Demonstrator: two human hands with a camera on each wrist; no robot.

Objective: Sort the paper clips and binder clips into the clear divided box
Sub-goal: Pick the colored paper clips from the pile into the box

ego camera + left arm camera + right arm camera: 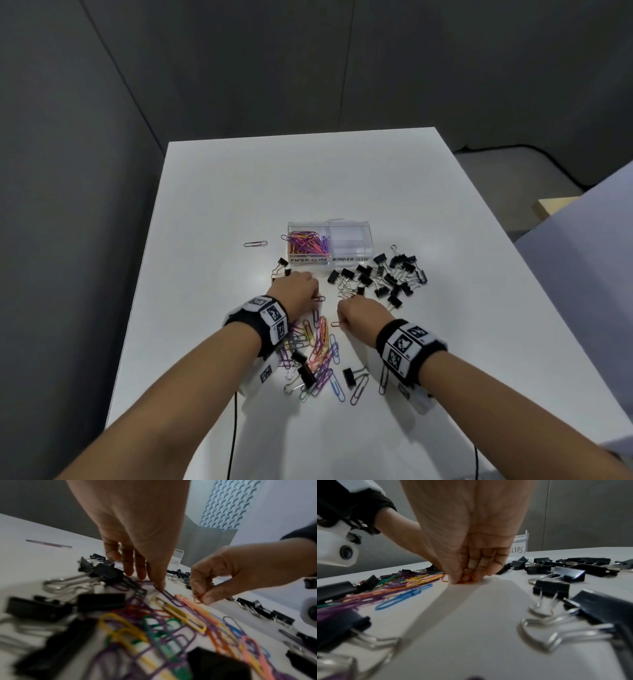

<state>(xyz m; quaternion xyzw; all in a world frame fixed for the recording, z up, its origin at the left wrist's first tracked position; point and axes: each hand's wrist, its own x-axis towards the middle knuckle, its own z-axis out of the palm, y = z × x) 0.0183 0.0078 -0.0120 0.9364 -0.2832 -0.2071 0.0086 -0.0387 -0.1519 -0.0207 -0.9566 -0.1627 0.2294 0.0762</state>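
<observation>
The clear divided box (352, 229) stands mid-table. Its left section, marked PAPER CLIPS, holds several coloured paper clips (308, 242); the right section, marked BINDER CLIPS, looks empty. A pile of coloured paper clips (318, 346) lies between my wrists, and black binder clips (387, 277) are spread out right of the box. My left hand (301, 286) reaches down, its thumb tip pressing the end of a purple paper clip (169, 596) that lies flat on the table. My right hand (356, 313) pinches an orange paper clip (198, 599) at table level, just right of the pile.
A lone paper clip (255, 244) lies left of the box. A few binder clips (282, 269) sit by my left hand and others (306, 371) lie in the paper clip pile. A black cable (234, 428) hangs at the table's near edge. A white panel (582, 274) stands on the right.
</observation>
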